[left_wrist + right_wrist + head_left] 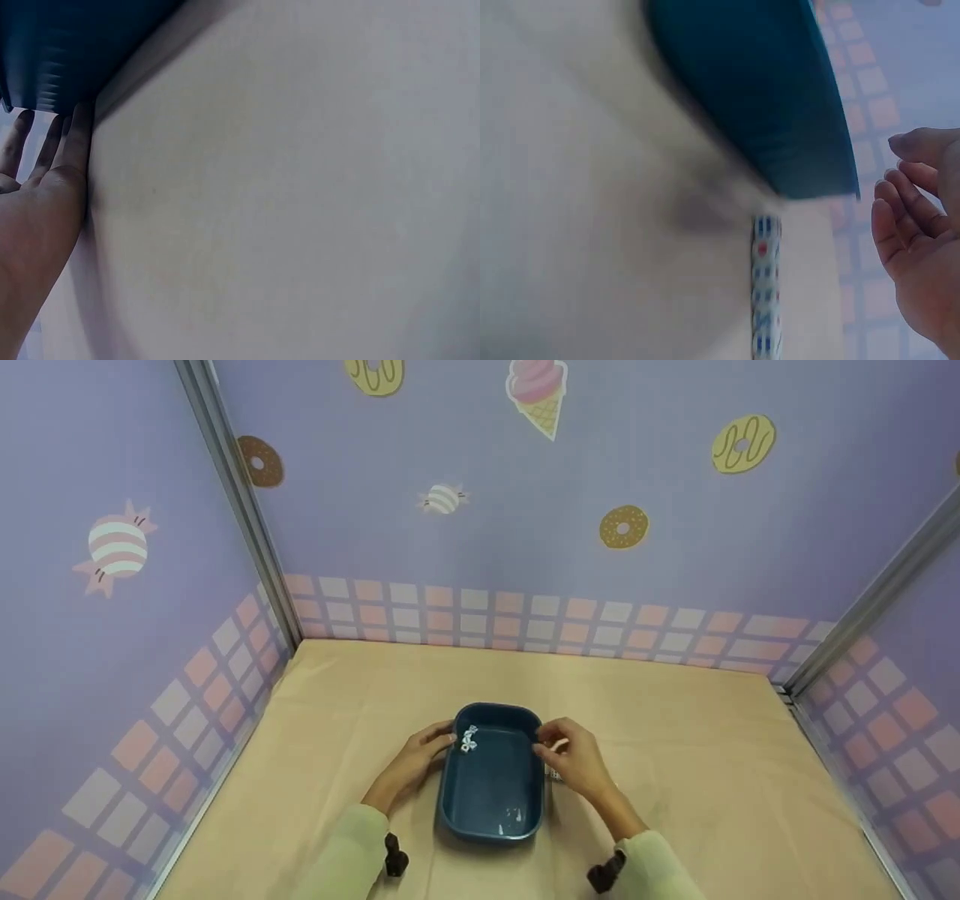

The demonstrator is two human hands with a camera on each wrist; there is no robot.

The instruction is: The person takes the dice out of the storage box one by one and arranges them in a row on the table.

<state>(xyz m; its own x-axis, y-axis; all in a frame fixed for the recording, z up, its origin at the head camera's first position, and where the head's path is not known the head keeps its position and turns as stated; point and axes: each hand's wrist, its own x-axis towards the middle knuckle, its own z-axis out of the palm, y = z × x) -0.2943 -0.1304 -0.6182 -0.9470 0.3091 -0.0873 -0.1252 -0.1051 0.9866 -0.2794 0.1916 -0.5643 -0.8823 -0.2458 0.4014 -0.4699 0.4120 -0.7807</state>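
Note:
A deep blue rectangular dish (491,784) stands on the cloth-covered table between both hands. Several small white dice (469,739) lie in it, bunched against the left wall near the far end. My left hand (412,761) rests against the dish's left side, and its fingers reach straight along the outer wall in the left wrist view. Over the right rim, my right hand (576,756) has loosely bent fingers (907,206), with nothing visible between them. On the table beside the dish's right side lies a row of dice (766,289) with blue and red pips, mostly hidden by the right hand in the head view.
A beige cloth (675,780) covers the table. Purple panels (510,532) with sweet and doughnut pictures enclose the back and both sides, joined by grey metal posts (244,510). Each sleeve has a dark wrist mount (395,855) at its cuff.

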